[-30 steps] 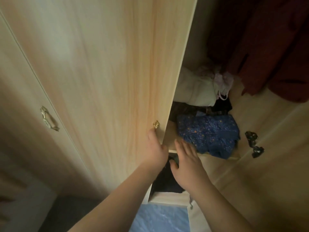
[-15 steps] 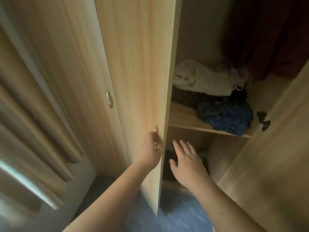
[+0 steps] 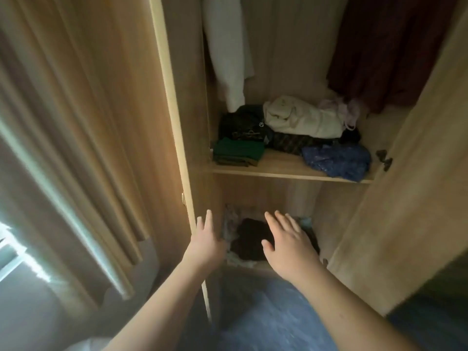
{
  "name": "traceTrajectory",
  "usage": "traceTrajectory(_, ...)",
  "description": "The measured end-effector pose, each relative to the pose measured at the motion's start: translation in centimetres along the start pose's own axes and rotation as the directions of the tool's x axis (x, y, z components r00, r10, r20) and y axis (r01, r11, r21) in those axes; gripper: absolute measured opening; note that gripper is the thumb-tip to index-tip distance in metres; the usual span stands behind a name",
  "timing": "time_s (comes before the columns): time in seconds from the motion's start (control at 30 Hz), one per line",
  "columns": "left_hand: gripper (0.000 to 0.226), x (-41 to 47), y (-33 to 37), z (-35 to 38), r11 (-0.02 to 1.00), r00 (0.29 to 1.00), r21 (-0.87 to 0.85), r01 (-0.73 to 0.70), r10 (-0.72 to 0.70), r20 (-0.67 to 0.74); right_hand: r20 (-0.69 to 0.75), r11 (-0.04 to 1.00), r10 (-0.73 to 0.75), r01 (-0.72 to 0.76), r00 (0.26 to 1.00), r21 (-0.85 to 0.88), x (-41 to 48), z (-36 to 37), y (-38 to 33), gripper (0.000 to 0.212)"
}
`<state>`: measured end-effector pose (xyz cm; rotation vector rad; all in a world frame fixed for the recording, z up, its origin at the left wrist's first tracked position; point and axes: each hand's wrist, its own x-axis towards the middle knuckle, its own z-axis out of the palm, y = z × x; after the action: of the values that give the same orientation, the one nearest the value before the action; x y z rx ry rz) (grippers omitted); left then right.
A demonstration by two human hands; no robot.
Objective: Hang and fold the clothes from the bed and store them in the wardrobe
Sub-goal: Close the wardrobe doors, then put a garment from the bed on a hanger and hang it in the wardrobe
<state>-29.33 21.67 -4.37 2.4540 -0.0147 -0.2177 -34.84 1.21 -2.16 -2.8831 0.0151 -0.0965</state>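
Two open doors frame the wardrobe (image 3: pixel 286 59): the left door (image 3: pixel 174 122) shows us its pale edge, the right door (image 3: pixel 405 211) stands wide, and the gap between them gives both forearms free room. Our left hand (image 3: pixel 206 243), fingers straight and holding nothing, lies just beside the left door's edge; whether it touches, we cannot tell. Our right hand (image 3: pixel 288 245), fingers spread and relaxed, hovers in front of a dark garment (image 3: pixel 250 239) in the lower compartment. On the shelf (image 3: pixel 278 167) lie folded green clothes (image 3: pixel 238 152) at left, a cream bundle (image 3: pixel 301 120) behind and a blue patterned garment (image 3: pixel 336 160) overhanging the front edge at right. A white garment (image 3: pixel 228 46) and a dark red one (image 3: pixel 385 46) hang above. A curtain (image 3: pixel 76 122) flanks the left; the floor (image 3: pixel 266 312) is blue. Since half a second ago the left door has swung wider — our left hand no longer grips its handle (image 3: pixel 182 198).
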Motion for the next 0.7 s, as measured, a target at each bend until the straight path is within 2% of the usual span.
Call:
traceTrajectory(0.03,0.085,-1.1,-0.2,1.0,0.994,0.999,0.098,-0.043,0.04,0.033,-0.002,1.0,0.03,-0.03,1.0,-0.01,-1.4,0.3,0.1,0.069)
traceTrajectory(0.13,0.08,-4.6,1.8,3.7,0.951,0.977,0.238,-0.198,0.171,0.13,-0.004,0.989,0.138,-0.138,0.99,-0.054,-6.5,0.7,1.5,0.069)
traceTrajectory(0.23,0.078,-8.5,6.2,7.3,0.823,0.896,0.356,-0.442,0.384,0.226,-0.034,0.951,0.287,-0.289,0.957,-0.107,-13.3,0.1,4.7,0.069)
traceTrajectory(0.33,0.073,-13.7,11.0,11.3,0.64,0.733,0.356,-0.681,0.586,0.347,-0.098,0.887,0.436,-0.445,0.895,-0.123,-21.0,-1.4,8.2,0.071)
traceTrajectory(0.4,0.07,-17.3,13.5,14.3,0.539,0.626,0.32,-0.779,0.657,0.419,-0.147,0.831,0.538,-0.551,0.83,-0.072,-26.5,-2.5,10.3,0.068)
traceTrajectory(0.5,0.067,-22.8,16.5,19.0,0.409,0.496,0.28,-0.868,0.703,0.51,-0.24,0.731,0.662,-0.683,0.71,-0.004,-35.1,-3.8,13.2,0.069)
traceTrajectory(0.7,0.068,-38.3,23.3,29.9,0.143,0.194,0.131,-0.981,0.753,0.629,-0.287,0.481,0.848,-0.874,0.447,0.061,-55.4,-4.2,18.6,0.073)
